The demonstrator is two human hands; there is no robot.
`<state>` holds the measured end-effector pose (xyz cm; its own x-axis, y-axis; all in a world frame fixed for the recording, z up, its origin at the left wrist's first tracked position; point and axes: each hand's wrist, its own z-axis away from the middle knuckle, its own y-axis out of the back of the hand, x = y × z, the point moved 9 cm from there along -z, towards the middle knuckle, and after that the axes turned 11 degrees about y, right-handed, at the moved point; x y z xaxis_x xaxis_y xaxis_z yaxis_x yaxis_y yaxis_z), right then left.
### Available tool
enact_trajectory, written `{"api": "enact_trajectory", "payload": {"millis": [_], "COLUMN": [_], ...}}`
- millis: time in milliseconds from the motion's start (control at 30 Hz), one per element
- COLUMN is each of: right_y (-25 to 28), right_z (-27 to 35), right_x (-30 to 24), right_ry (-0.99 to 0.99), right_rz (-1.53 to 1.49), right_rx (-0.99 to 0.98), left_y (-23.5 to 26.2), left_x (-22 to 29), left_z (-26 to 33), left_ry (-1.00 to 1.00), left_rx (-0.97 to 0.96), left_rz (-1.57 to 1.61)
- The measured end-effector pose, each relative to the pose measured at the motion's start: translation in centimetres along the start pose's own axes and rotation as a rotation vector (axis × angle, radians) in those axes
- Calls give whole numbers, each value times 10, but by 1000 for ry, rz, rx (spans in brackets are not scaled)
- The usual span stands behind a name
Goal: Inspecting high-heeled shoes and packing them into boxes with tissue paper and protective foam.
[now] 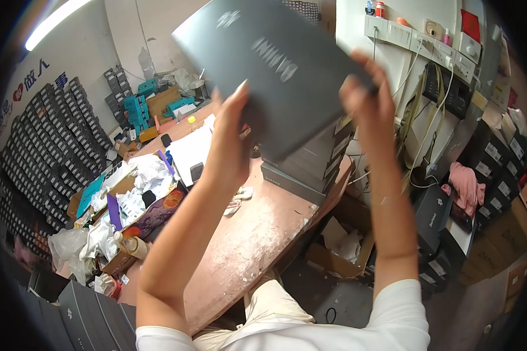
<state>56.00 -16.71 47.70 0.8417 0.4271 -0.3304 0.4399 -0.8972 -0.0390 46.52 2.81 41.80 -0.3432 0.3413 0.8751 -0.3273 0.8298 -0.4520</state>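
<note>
A dark grey shoebox point(275, 64) with pale lettering on its top is held up in front of me, tilted and slightly blurred. My left hand point(233, 131) grips its near left corner, the thumb lying against the top. On the opposite side my right hand point(369, 90) clasps the box's right edge, fingers curled round it. Just below and behind it, a stack of similar grey shoeboxes point(295, 178) stands on the worn pinkish table point(246, 245), partly hidden by the held box. A small pale crumpled item point(238, 200) lies on the tabletop beside my left forearm.
Left on the table, a carton point(152, 213) overflows with white paper. Many shoeboxes point(47, 158) are piled along the left wall. An open carton point(339, 248) sits on the floor right of the table. Cables point(436, 123) hang at the right wall near stacked boxes point(492, 175).
</note>
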Motion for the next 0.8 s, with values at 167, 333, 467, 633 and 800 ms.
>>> {"api": "enact_trajectory", "payload": {"millis": [167,333,467,633,800], "right_y": [87,118,150,40,-212], "right_z": [-97,-61,-83,-47,173], "right_x": [138,236,245,100,-21], "right_ry": [-238,-572,-519,180,-250], "right_rz": [19,-106,306,231,-487], "right_rx": [51,117,53,345,-466], "left_y": [-82,-103,-77,102,161], "left_x": [-41,-117,-99,18,172], "left_z": [-73,-38,93,268,531], "left_ry": [180,221,-90,-66,-778], "left_rx": [-26,-456,-673,74,1399], "left_rz": [-313,-580,-910,-1203,-1524]}}
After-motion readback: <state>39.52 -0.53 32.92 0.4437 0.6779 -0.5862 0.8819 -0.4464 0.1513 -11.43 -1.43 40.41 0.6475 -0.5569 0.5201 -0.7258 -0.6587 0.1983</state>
